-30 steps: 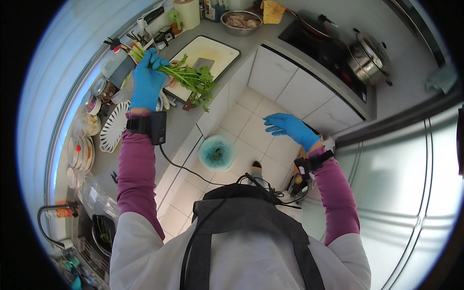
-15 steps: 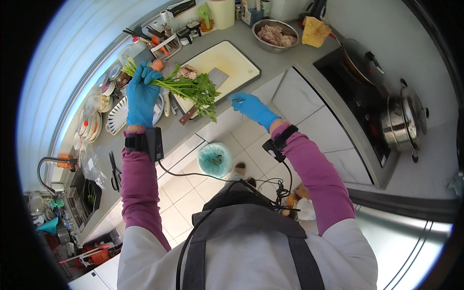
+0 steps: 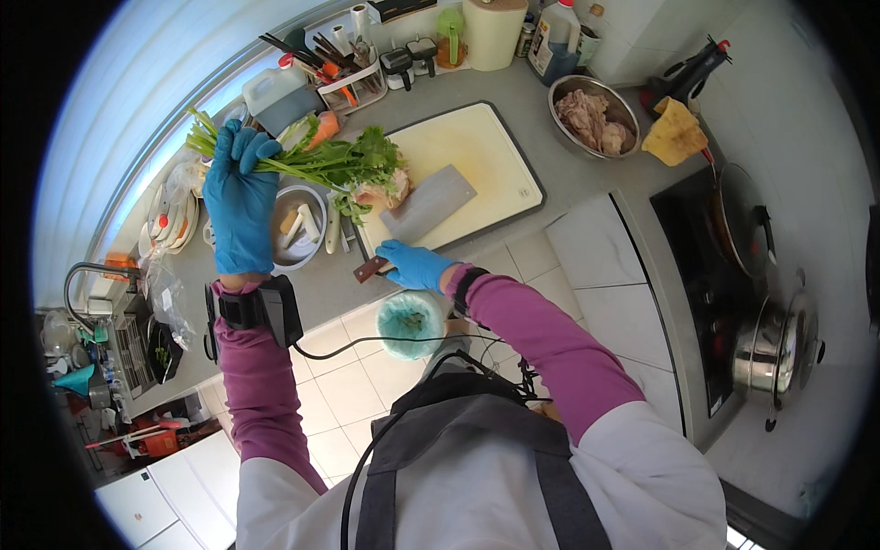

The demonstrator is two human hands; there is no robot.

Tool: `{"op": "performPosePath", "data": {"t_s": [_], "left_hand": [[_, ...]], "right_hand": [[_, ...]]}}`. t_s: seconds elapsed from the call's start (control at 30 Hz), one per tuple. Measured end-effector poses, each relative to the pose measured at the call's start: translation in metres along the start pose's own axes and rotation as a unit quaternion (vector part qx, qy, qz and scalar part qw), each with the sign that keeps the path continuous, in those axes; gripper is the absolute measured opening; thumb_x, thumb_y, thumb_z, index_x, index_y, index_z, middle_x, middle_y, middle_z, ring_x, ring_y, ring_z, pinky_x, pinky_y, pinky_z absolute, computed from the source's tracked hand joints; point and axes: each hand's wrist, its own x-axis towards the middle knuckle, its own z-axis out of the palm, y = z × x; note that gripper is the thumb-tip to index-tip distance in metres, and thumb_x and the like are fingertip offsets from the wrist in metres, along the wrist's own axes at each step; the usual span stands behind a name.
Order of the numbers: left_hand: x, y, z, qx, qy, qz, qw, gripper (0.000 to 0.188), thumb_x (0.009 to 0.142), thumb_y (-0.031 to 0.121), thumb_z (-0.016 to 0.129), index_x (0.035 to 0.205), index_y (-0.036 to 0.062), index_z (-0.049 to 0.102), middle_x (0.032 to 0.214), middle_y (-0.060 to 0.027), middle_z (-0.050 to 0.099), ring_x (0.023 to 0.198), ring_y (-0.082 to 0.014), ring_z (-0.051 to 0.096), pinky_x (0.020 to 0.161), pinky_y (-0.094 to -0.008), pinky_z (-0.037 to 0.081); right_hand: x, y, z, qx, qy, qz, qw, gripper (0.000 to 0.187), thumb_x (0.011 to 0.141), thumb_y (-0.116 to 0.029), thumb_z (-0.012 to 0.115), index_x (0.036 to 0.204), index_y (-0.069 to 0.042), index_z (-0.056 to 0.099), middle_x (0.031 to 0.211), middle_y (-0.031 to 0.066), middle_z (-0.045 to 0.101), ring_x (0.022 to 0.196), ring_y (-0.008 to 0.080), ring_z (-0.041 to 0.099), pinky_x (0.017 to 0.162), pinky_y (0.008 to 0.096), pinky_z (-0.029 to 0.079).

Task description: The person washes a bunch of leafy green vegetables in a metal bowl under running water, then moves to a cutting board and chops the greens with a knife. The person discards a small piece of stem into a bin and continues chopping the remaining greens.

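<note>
My left hand, in a blue glove, is closed around the stalks of a bunch of celery. The leafy end hangs over the left part of the cutting board, partly covering a piece of raw meat. On the board lies a cleaver with a broad metal blade. Its brown handle sticks out over the counter's front edge. My right hand, also gloved in blue, has its fingers on the handle close to the blade, closed around it as far as I can see.
Beside my left hand stands a bowl with pale pieces. A metal bowl of raw meat sits at the back right, near a yellow cloth, a frying pan and a steel pot. Below the counter edge stands a lined bin.
My right hand has moved left from beside the board to the cleaver's handle. My left hand still holds the celery. The view has shifted, bringing the counter closer.
</note>
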Motion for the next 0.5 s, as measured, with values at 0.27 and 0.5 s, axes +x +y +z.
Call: {"op": "performPosePath", "data": {"t_s": [0.27,0.5], "left_hand": [[0.046,-0.043,-0.033,-0.03,-0.012,-0.013,0.999,0.013,0.095,0.011,0.045,0.099,-0.0011,0.048,0.068,0.0008,0.03,0.06,-0.0106,0.031,0.065,-0.0256,0.031],[0.078,-0.096,-0.043,-0.029,0.037,0.031,0.998,0.01,0.095,0.009,0.043,0.095,-0.0006,0.047,0.068,0.001,0.029,0.06,-0.0104,0.03,0.068,-0.0259,0.032]], "right_hand": [[-0.044,0.034,-0.03,-0.068,0.039,0.082,0.994,0.026,0.084,-0.024,0.057,0.096,-0.001,0.055,0.101,0.0155,0.052,0.086,0.0359,0.057,0.075,0.0424,0.047],[-0.075,0.074,-0.059,0.064,0.3,0.214,0.928,0.025,0.068,-0.003,0.062,0.089,-0.002,0.048,0.102,0.0161,0.044,0.083,0.0372,0.055,0.076,0.0416,0.046]]}}
